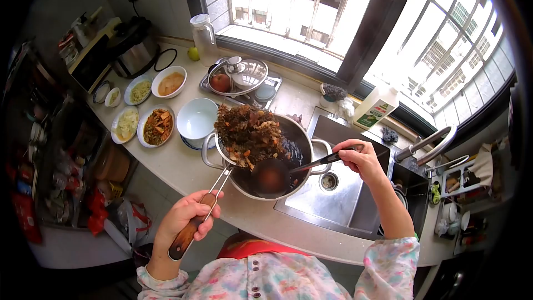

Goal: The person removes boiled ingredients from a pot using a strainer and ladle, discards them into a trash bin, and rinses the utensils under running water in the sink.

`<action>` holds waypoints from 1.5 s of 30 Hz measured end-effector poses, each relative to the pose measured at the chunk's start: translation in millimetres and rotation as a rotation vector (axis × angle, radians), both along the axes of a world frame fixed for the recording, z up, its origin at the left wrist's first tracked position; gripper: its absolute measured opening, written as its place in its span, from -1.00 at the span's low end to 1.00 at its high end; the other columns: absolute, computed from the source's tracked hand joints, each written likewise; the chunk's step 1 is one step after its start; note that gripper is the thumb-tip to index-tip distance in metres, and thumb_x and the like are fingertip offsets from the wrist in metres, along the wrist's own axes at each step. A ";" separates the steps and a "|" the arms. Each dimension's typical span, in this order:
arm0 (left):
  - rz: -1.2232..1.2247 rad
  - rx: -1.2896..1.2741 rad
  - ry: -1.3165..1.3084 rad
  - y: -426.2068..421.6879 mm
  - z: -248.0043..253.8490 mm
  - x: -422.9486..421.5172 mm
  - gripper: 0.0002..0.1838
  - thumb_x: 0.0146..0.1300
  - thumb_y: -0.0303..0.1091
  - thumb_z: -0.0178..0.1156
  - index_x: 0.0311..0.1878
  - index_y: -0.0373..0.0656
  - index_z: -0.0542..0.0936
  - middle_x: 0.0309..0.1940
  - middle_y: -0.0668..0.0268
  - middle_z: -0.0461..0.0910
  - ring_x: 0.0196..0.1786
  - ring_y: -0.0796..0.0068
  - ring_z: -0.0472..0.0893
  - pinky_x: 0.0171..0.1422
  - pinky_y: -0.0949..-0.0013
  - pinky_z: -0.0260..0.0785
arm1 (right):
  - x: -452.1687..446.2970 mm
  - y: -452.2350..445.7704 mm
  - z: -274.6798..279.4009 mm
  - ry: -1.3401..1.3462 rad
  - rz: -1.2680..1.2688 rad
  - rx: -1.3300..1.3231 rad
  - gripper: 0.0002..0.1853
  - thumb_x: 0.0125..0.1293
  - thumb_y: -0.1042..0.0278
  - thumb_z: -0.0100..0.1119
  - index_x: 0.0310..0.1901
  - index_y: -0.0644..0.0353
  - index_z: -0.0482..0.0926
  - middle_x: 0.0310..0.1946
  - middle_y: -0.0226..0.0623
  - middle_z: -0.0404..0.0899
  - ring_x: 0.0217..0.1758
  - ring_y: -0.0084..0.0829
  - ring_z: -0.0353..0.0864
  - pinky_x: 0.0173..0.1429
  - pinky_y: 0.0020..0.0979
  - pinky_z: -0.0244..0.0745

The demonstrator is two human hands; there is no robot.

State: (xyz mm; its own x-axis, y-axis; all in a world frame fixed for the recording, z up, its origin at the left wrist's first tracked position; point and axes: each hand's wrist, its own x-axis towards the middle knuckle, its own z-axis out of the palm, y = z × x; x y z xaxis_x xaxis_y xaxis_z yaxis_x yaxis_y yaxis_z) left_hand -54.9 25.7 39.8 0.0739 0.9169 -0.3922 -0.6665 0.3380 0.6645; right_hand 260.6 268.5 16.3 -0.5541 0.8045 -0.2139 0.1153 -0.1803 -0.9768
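Observation:
My left hand (189, 214) is wrapped round the wooden handle of a wire strainer (224, 178). A heap of dark brown, leafy-looking solids with orange bits (250, 133) fills the strainer, which sits over the left part of a two-handled metal pot (308, 136). In my right hand (362, 162) is the black handle of a ladle (271, 179). The ladle's dark bowl is at the near side of the pot, just below the heap, with a reddish-brown patch inside. Dark liquid shows in the pot beyond it. Whether the ladle touches the strainer, I cannot tell.
Right of the pot is a steel sink (311, 211) with a faucet (438, 143). A white bowl (198, 118) stands left, near several food dishes (157, 126). Behind are a glass lid (244, 78), a pitcher (204, 39) and a white bottle (377, 105).

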 end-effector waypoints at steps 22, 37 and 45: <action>0.012 -0.093 0.028 3.2 10.9 0.5 -0.54 0.12 -0.50 -0.05 0.11 -0.47 0.26 -0.39 0.12 0.46 -0.71 0.59 0.39 -0.77 0.58 0.22 | -11.2 -25.2 17.7 -0.124 0.079 0.622 -0.82 0.04 0.53 0.25 -0.25 0.22 0.62 -0.51 -0.39 0.45 -0.51 -0.62 0.41 -0.49 -0.58 0.28; -0.016 -0.046 0.022 -11.4 17.4 4.0 -0.53 0.13 -0.50 -0.05 0.14 -0.47 0.24 -0.37 0.12 0.45 -0.69 0.59 0.38 -0.76 0.58 0.22 | 1.5 -52.7 14.5 -0.163 0.038 0.760 -0.81 -0.01 0.56 0.27 -0.28 0.20 0.63 -0.52 -0.36 0.47 -0.51 -0.58 0.43 -0.45 -0.55 0.30; -0.014 -0.049 0.010 -15.1 18.5 8.6 -0.54 0.13 -0.50 -0.06 0.13 -0.46 0.25 -0.37 0.12 0.45 -0.70 0.59 0.38 -0.75 0.57 0.23 | 12.5 -72.0 -5.3 -0.126 0.019 0.878 -0.77 -0.07 0.61 0.27 -0.30 0.20 0.64 -0.54 -0.34 0.46 -0.55 -0.53 0.43 -0.47 -0.53 0.29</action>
State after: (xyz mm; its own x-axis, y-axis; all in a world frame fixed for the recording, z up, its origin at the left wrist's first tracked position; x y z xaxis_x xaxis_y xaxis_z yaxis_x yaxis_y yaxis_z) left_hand -46.3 10.6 58.3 0.0822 0.8953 -0.4378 -0.6546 0.3798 0.6537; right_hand 273.1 196.5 10.9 -0.5833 0.6977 0.4158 0.2264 0.6313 -0.7417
